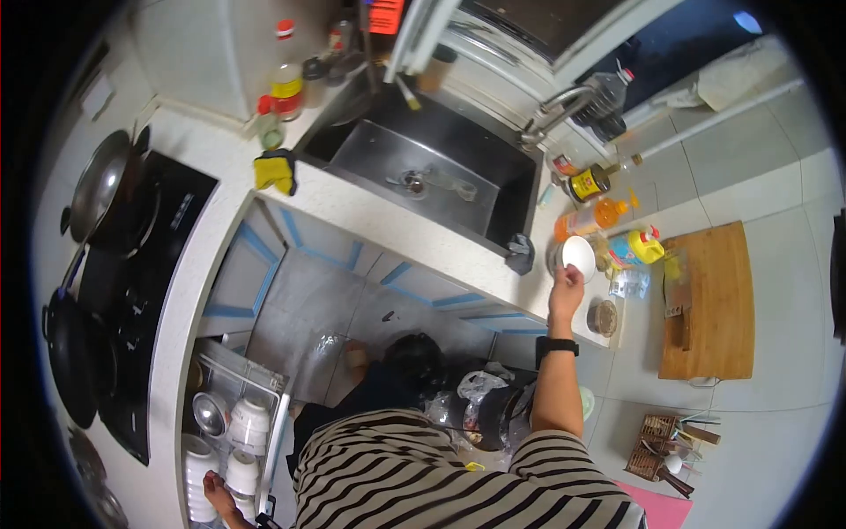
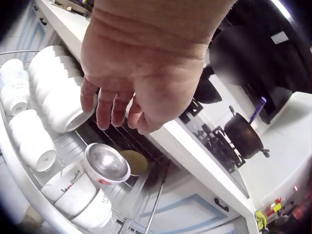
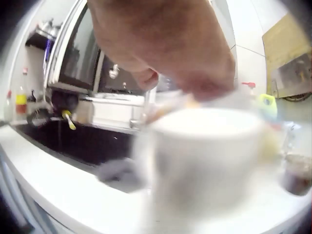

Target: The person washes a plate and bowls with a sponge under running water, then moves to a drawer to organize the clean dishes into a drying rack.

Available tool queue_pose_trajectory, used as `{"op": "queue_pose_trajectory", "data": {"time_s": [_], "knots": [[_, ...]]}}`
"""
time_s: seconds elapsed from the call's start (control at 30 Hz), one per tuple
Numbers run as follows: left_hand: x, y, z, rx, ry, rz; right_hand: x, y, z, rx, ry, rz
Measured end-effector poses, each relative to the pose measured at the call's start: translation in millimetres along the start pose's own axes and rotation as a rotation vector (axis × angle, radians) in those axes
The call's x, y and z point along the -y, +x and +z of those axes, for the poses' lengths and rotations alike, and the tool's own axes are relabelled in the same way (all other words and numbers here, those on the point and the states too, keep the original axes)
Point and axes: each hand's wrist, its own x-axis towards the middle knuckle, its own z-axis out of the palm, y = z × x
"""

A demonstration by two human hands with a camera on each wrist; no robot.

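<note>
My right hand (image 1: 568, 295) pinches the rim of a white cup or bowl (image 1: 578, 257) over the counter right of the sink. In the right wrist view the white vessel (image 3: 204, 165) is large and blurred below the hand (image 3: 170, 48). Over the pulled-out dish drawer, my left hand (image 1: 221, 499) holds nothing, its fingers loosely bent. The left wrist view has that hand (image 2: 141, 78) above stacked white bowls (image 2: 58, 92), white cups (image 2: 36, 141) and a metal-lined bowl (image 2: 107, 163).
A dark sink (image 1: 423, 167) lies between the stove (image 1: 150, 309) and several bottles (image 1: 595, 216). A yellow-black cloth (image 1: 276, 171) rests at the sink's left. A jar (image 1: 604, 317) stands near the counter's right end; a cutting board (image 1: 712, 304) hangs beyond. Bags (image 1: 480, 397) lie beside the person.
</note>
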Motion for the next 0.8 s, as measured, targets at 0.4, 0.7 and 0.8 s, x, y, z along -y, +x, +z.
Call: {"op": "queue_pose_trajectory", "data": {"time_s": [0.4,0.7,0.8], "knots": [[-90,18,52,0.015,0.208,0.142,-51,87,-8,0.422,-1.029,-0.160],[-109,-6,72,0.042,0.225,0.050,-12,88,-27,0.173,-0.516,-0.284],[-84,7,62,0.082,0.195,0.023,32,82,-24,0.229,-0.390,-0.418]]}}
